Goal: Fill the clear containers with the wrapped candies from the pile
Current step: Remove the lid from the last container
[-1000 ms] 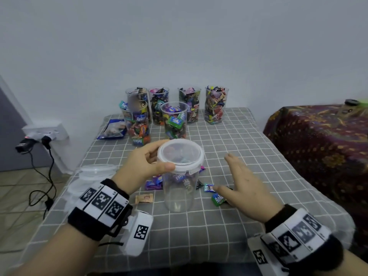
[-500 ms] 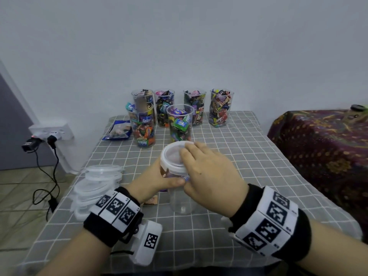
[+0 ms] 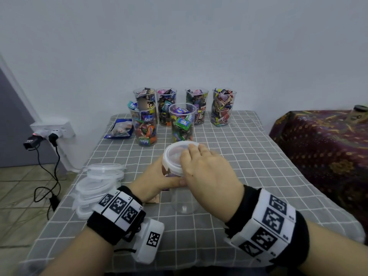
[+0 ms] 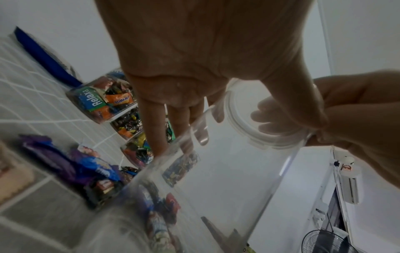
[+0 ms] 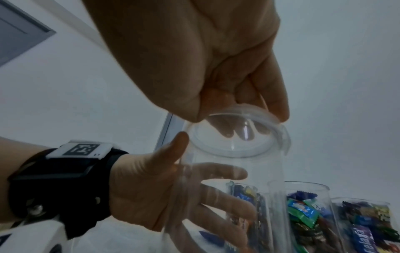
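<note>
An empty clear container stands on the checked tablecloth near the front, with a white translucent lid on its mouth. My left hand grips the container's upper wall from the left; its fingers show through the plastic. My right hand lies over the lid, and in the right wrist view thumb and fingers curl round the lid's rim. The loose wrapped candies lie just behind the container, mostly hidden by my hands in the head view.
Several candy-filled clear containers stand at the back of the table. A stack of spare lids sits at the left edge, a blue bag at the back left. A cloth-covered surface is to the right.
My right hand has left the candies on the table and come up onto the lid, where it now grips the rim. My left hand has kept its hold on the container.
</note>
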A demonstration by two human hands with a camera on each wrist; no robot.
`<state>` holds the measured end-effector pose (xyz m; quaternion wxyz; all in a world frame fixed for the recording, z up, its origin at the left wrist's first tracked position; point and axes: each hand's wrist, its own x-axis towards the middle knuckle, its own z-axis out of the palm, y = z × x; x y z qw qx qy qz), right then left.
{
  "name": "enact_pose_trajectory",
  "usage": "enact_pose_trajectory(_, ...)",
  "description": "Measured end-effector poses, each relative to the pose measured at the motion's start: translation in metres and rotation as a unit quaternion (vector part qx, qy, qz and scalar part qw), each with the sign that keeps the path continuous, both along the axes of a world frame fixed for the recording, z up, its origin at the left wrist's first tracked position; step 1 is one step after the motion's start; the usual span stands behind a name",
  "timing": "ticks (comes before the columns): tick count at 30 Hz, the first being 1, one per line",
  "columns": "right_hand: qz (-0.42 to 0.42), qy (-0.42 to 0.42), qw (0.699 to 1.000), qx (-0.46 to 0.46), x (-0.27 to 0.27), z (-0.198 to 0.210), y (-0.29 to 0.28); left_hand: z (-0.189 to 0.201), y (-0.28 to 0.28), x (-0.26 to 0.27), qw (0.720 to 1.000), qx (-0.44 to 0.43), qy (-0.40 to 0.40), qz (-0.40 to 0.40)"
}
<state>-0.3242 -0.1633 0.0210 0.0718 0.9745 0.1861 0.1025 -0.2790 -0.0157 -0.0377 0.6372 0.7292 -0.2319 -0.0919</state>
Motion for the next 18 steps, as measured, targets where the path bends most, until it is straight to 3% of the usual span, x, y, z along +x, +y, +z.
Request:
enact_pose_trajectory(7,0.082,0.012,0.996,-0.026,-0.004,0.027,-0.013,0.007,-0.004,-0.001,0.999,-0.038,0.025,-0.02)
enact_pose_trajectory(9,0.102,0.001,0.995,0.016,-0.003,0.034,-0.017,0.007,-0.003,-0.002,0.998,-0.049,0.024,-0.019)
enact_pose_trajectory(12,0.093,0.07,0.987,0.107,0.003,0.047,-0.028,0.002,-0.002,-0.003,0.999,-0.042,0.011,-0.023)
enact_pose_trajectory(15,0.038,0.127,0.948,0.289,0.02,0.049,-0.036,0.005,0.0,-0.006,0.999,-0.038,-0.002,-0.028)
enact_pose_trajectory(18,-0.014,0.154,0.925,0.346,0.04,0.034,-0.041,0.007,0.009,-0.003,1.0,0.001,0.001,-0.008)
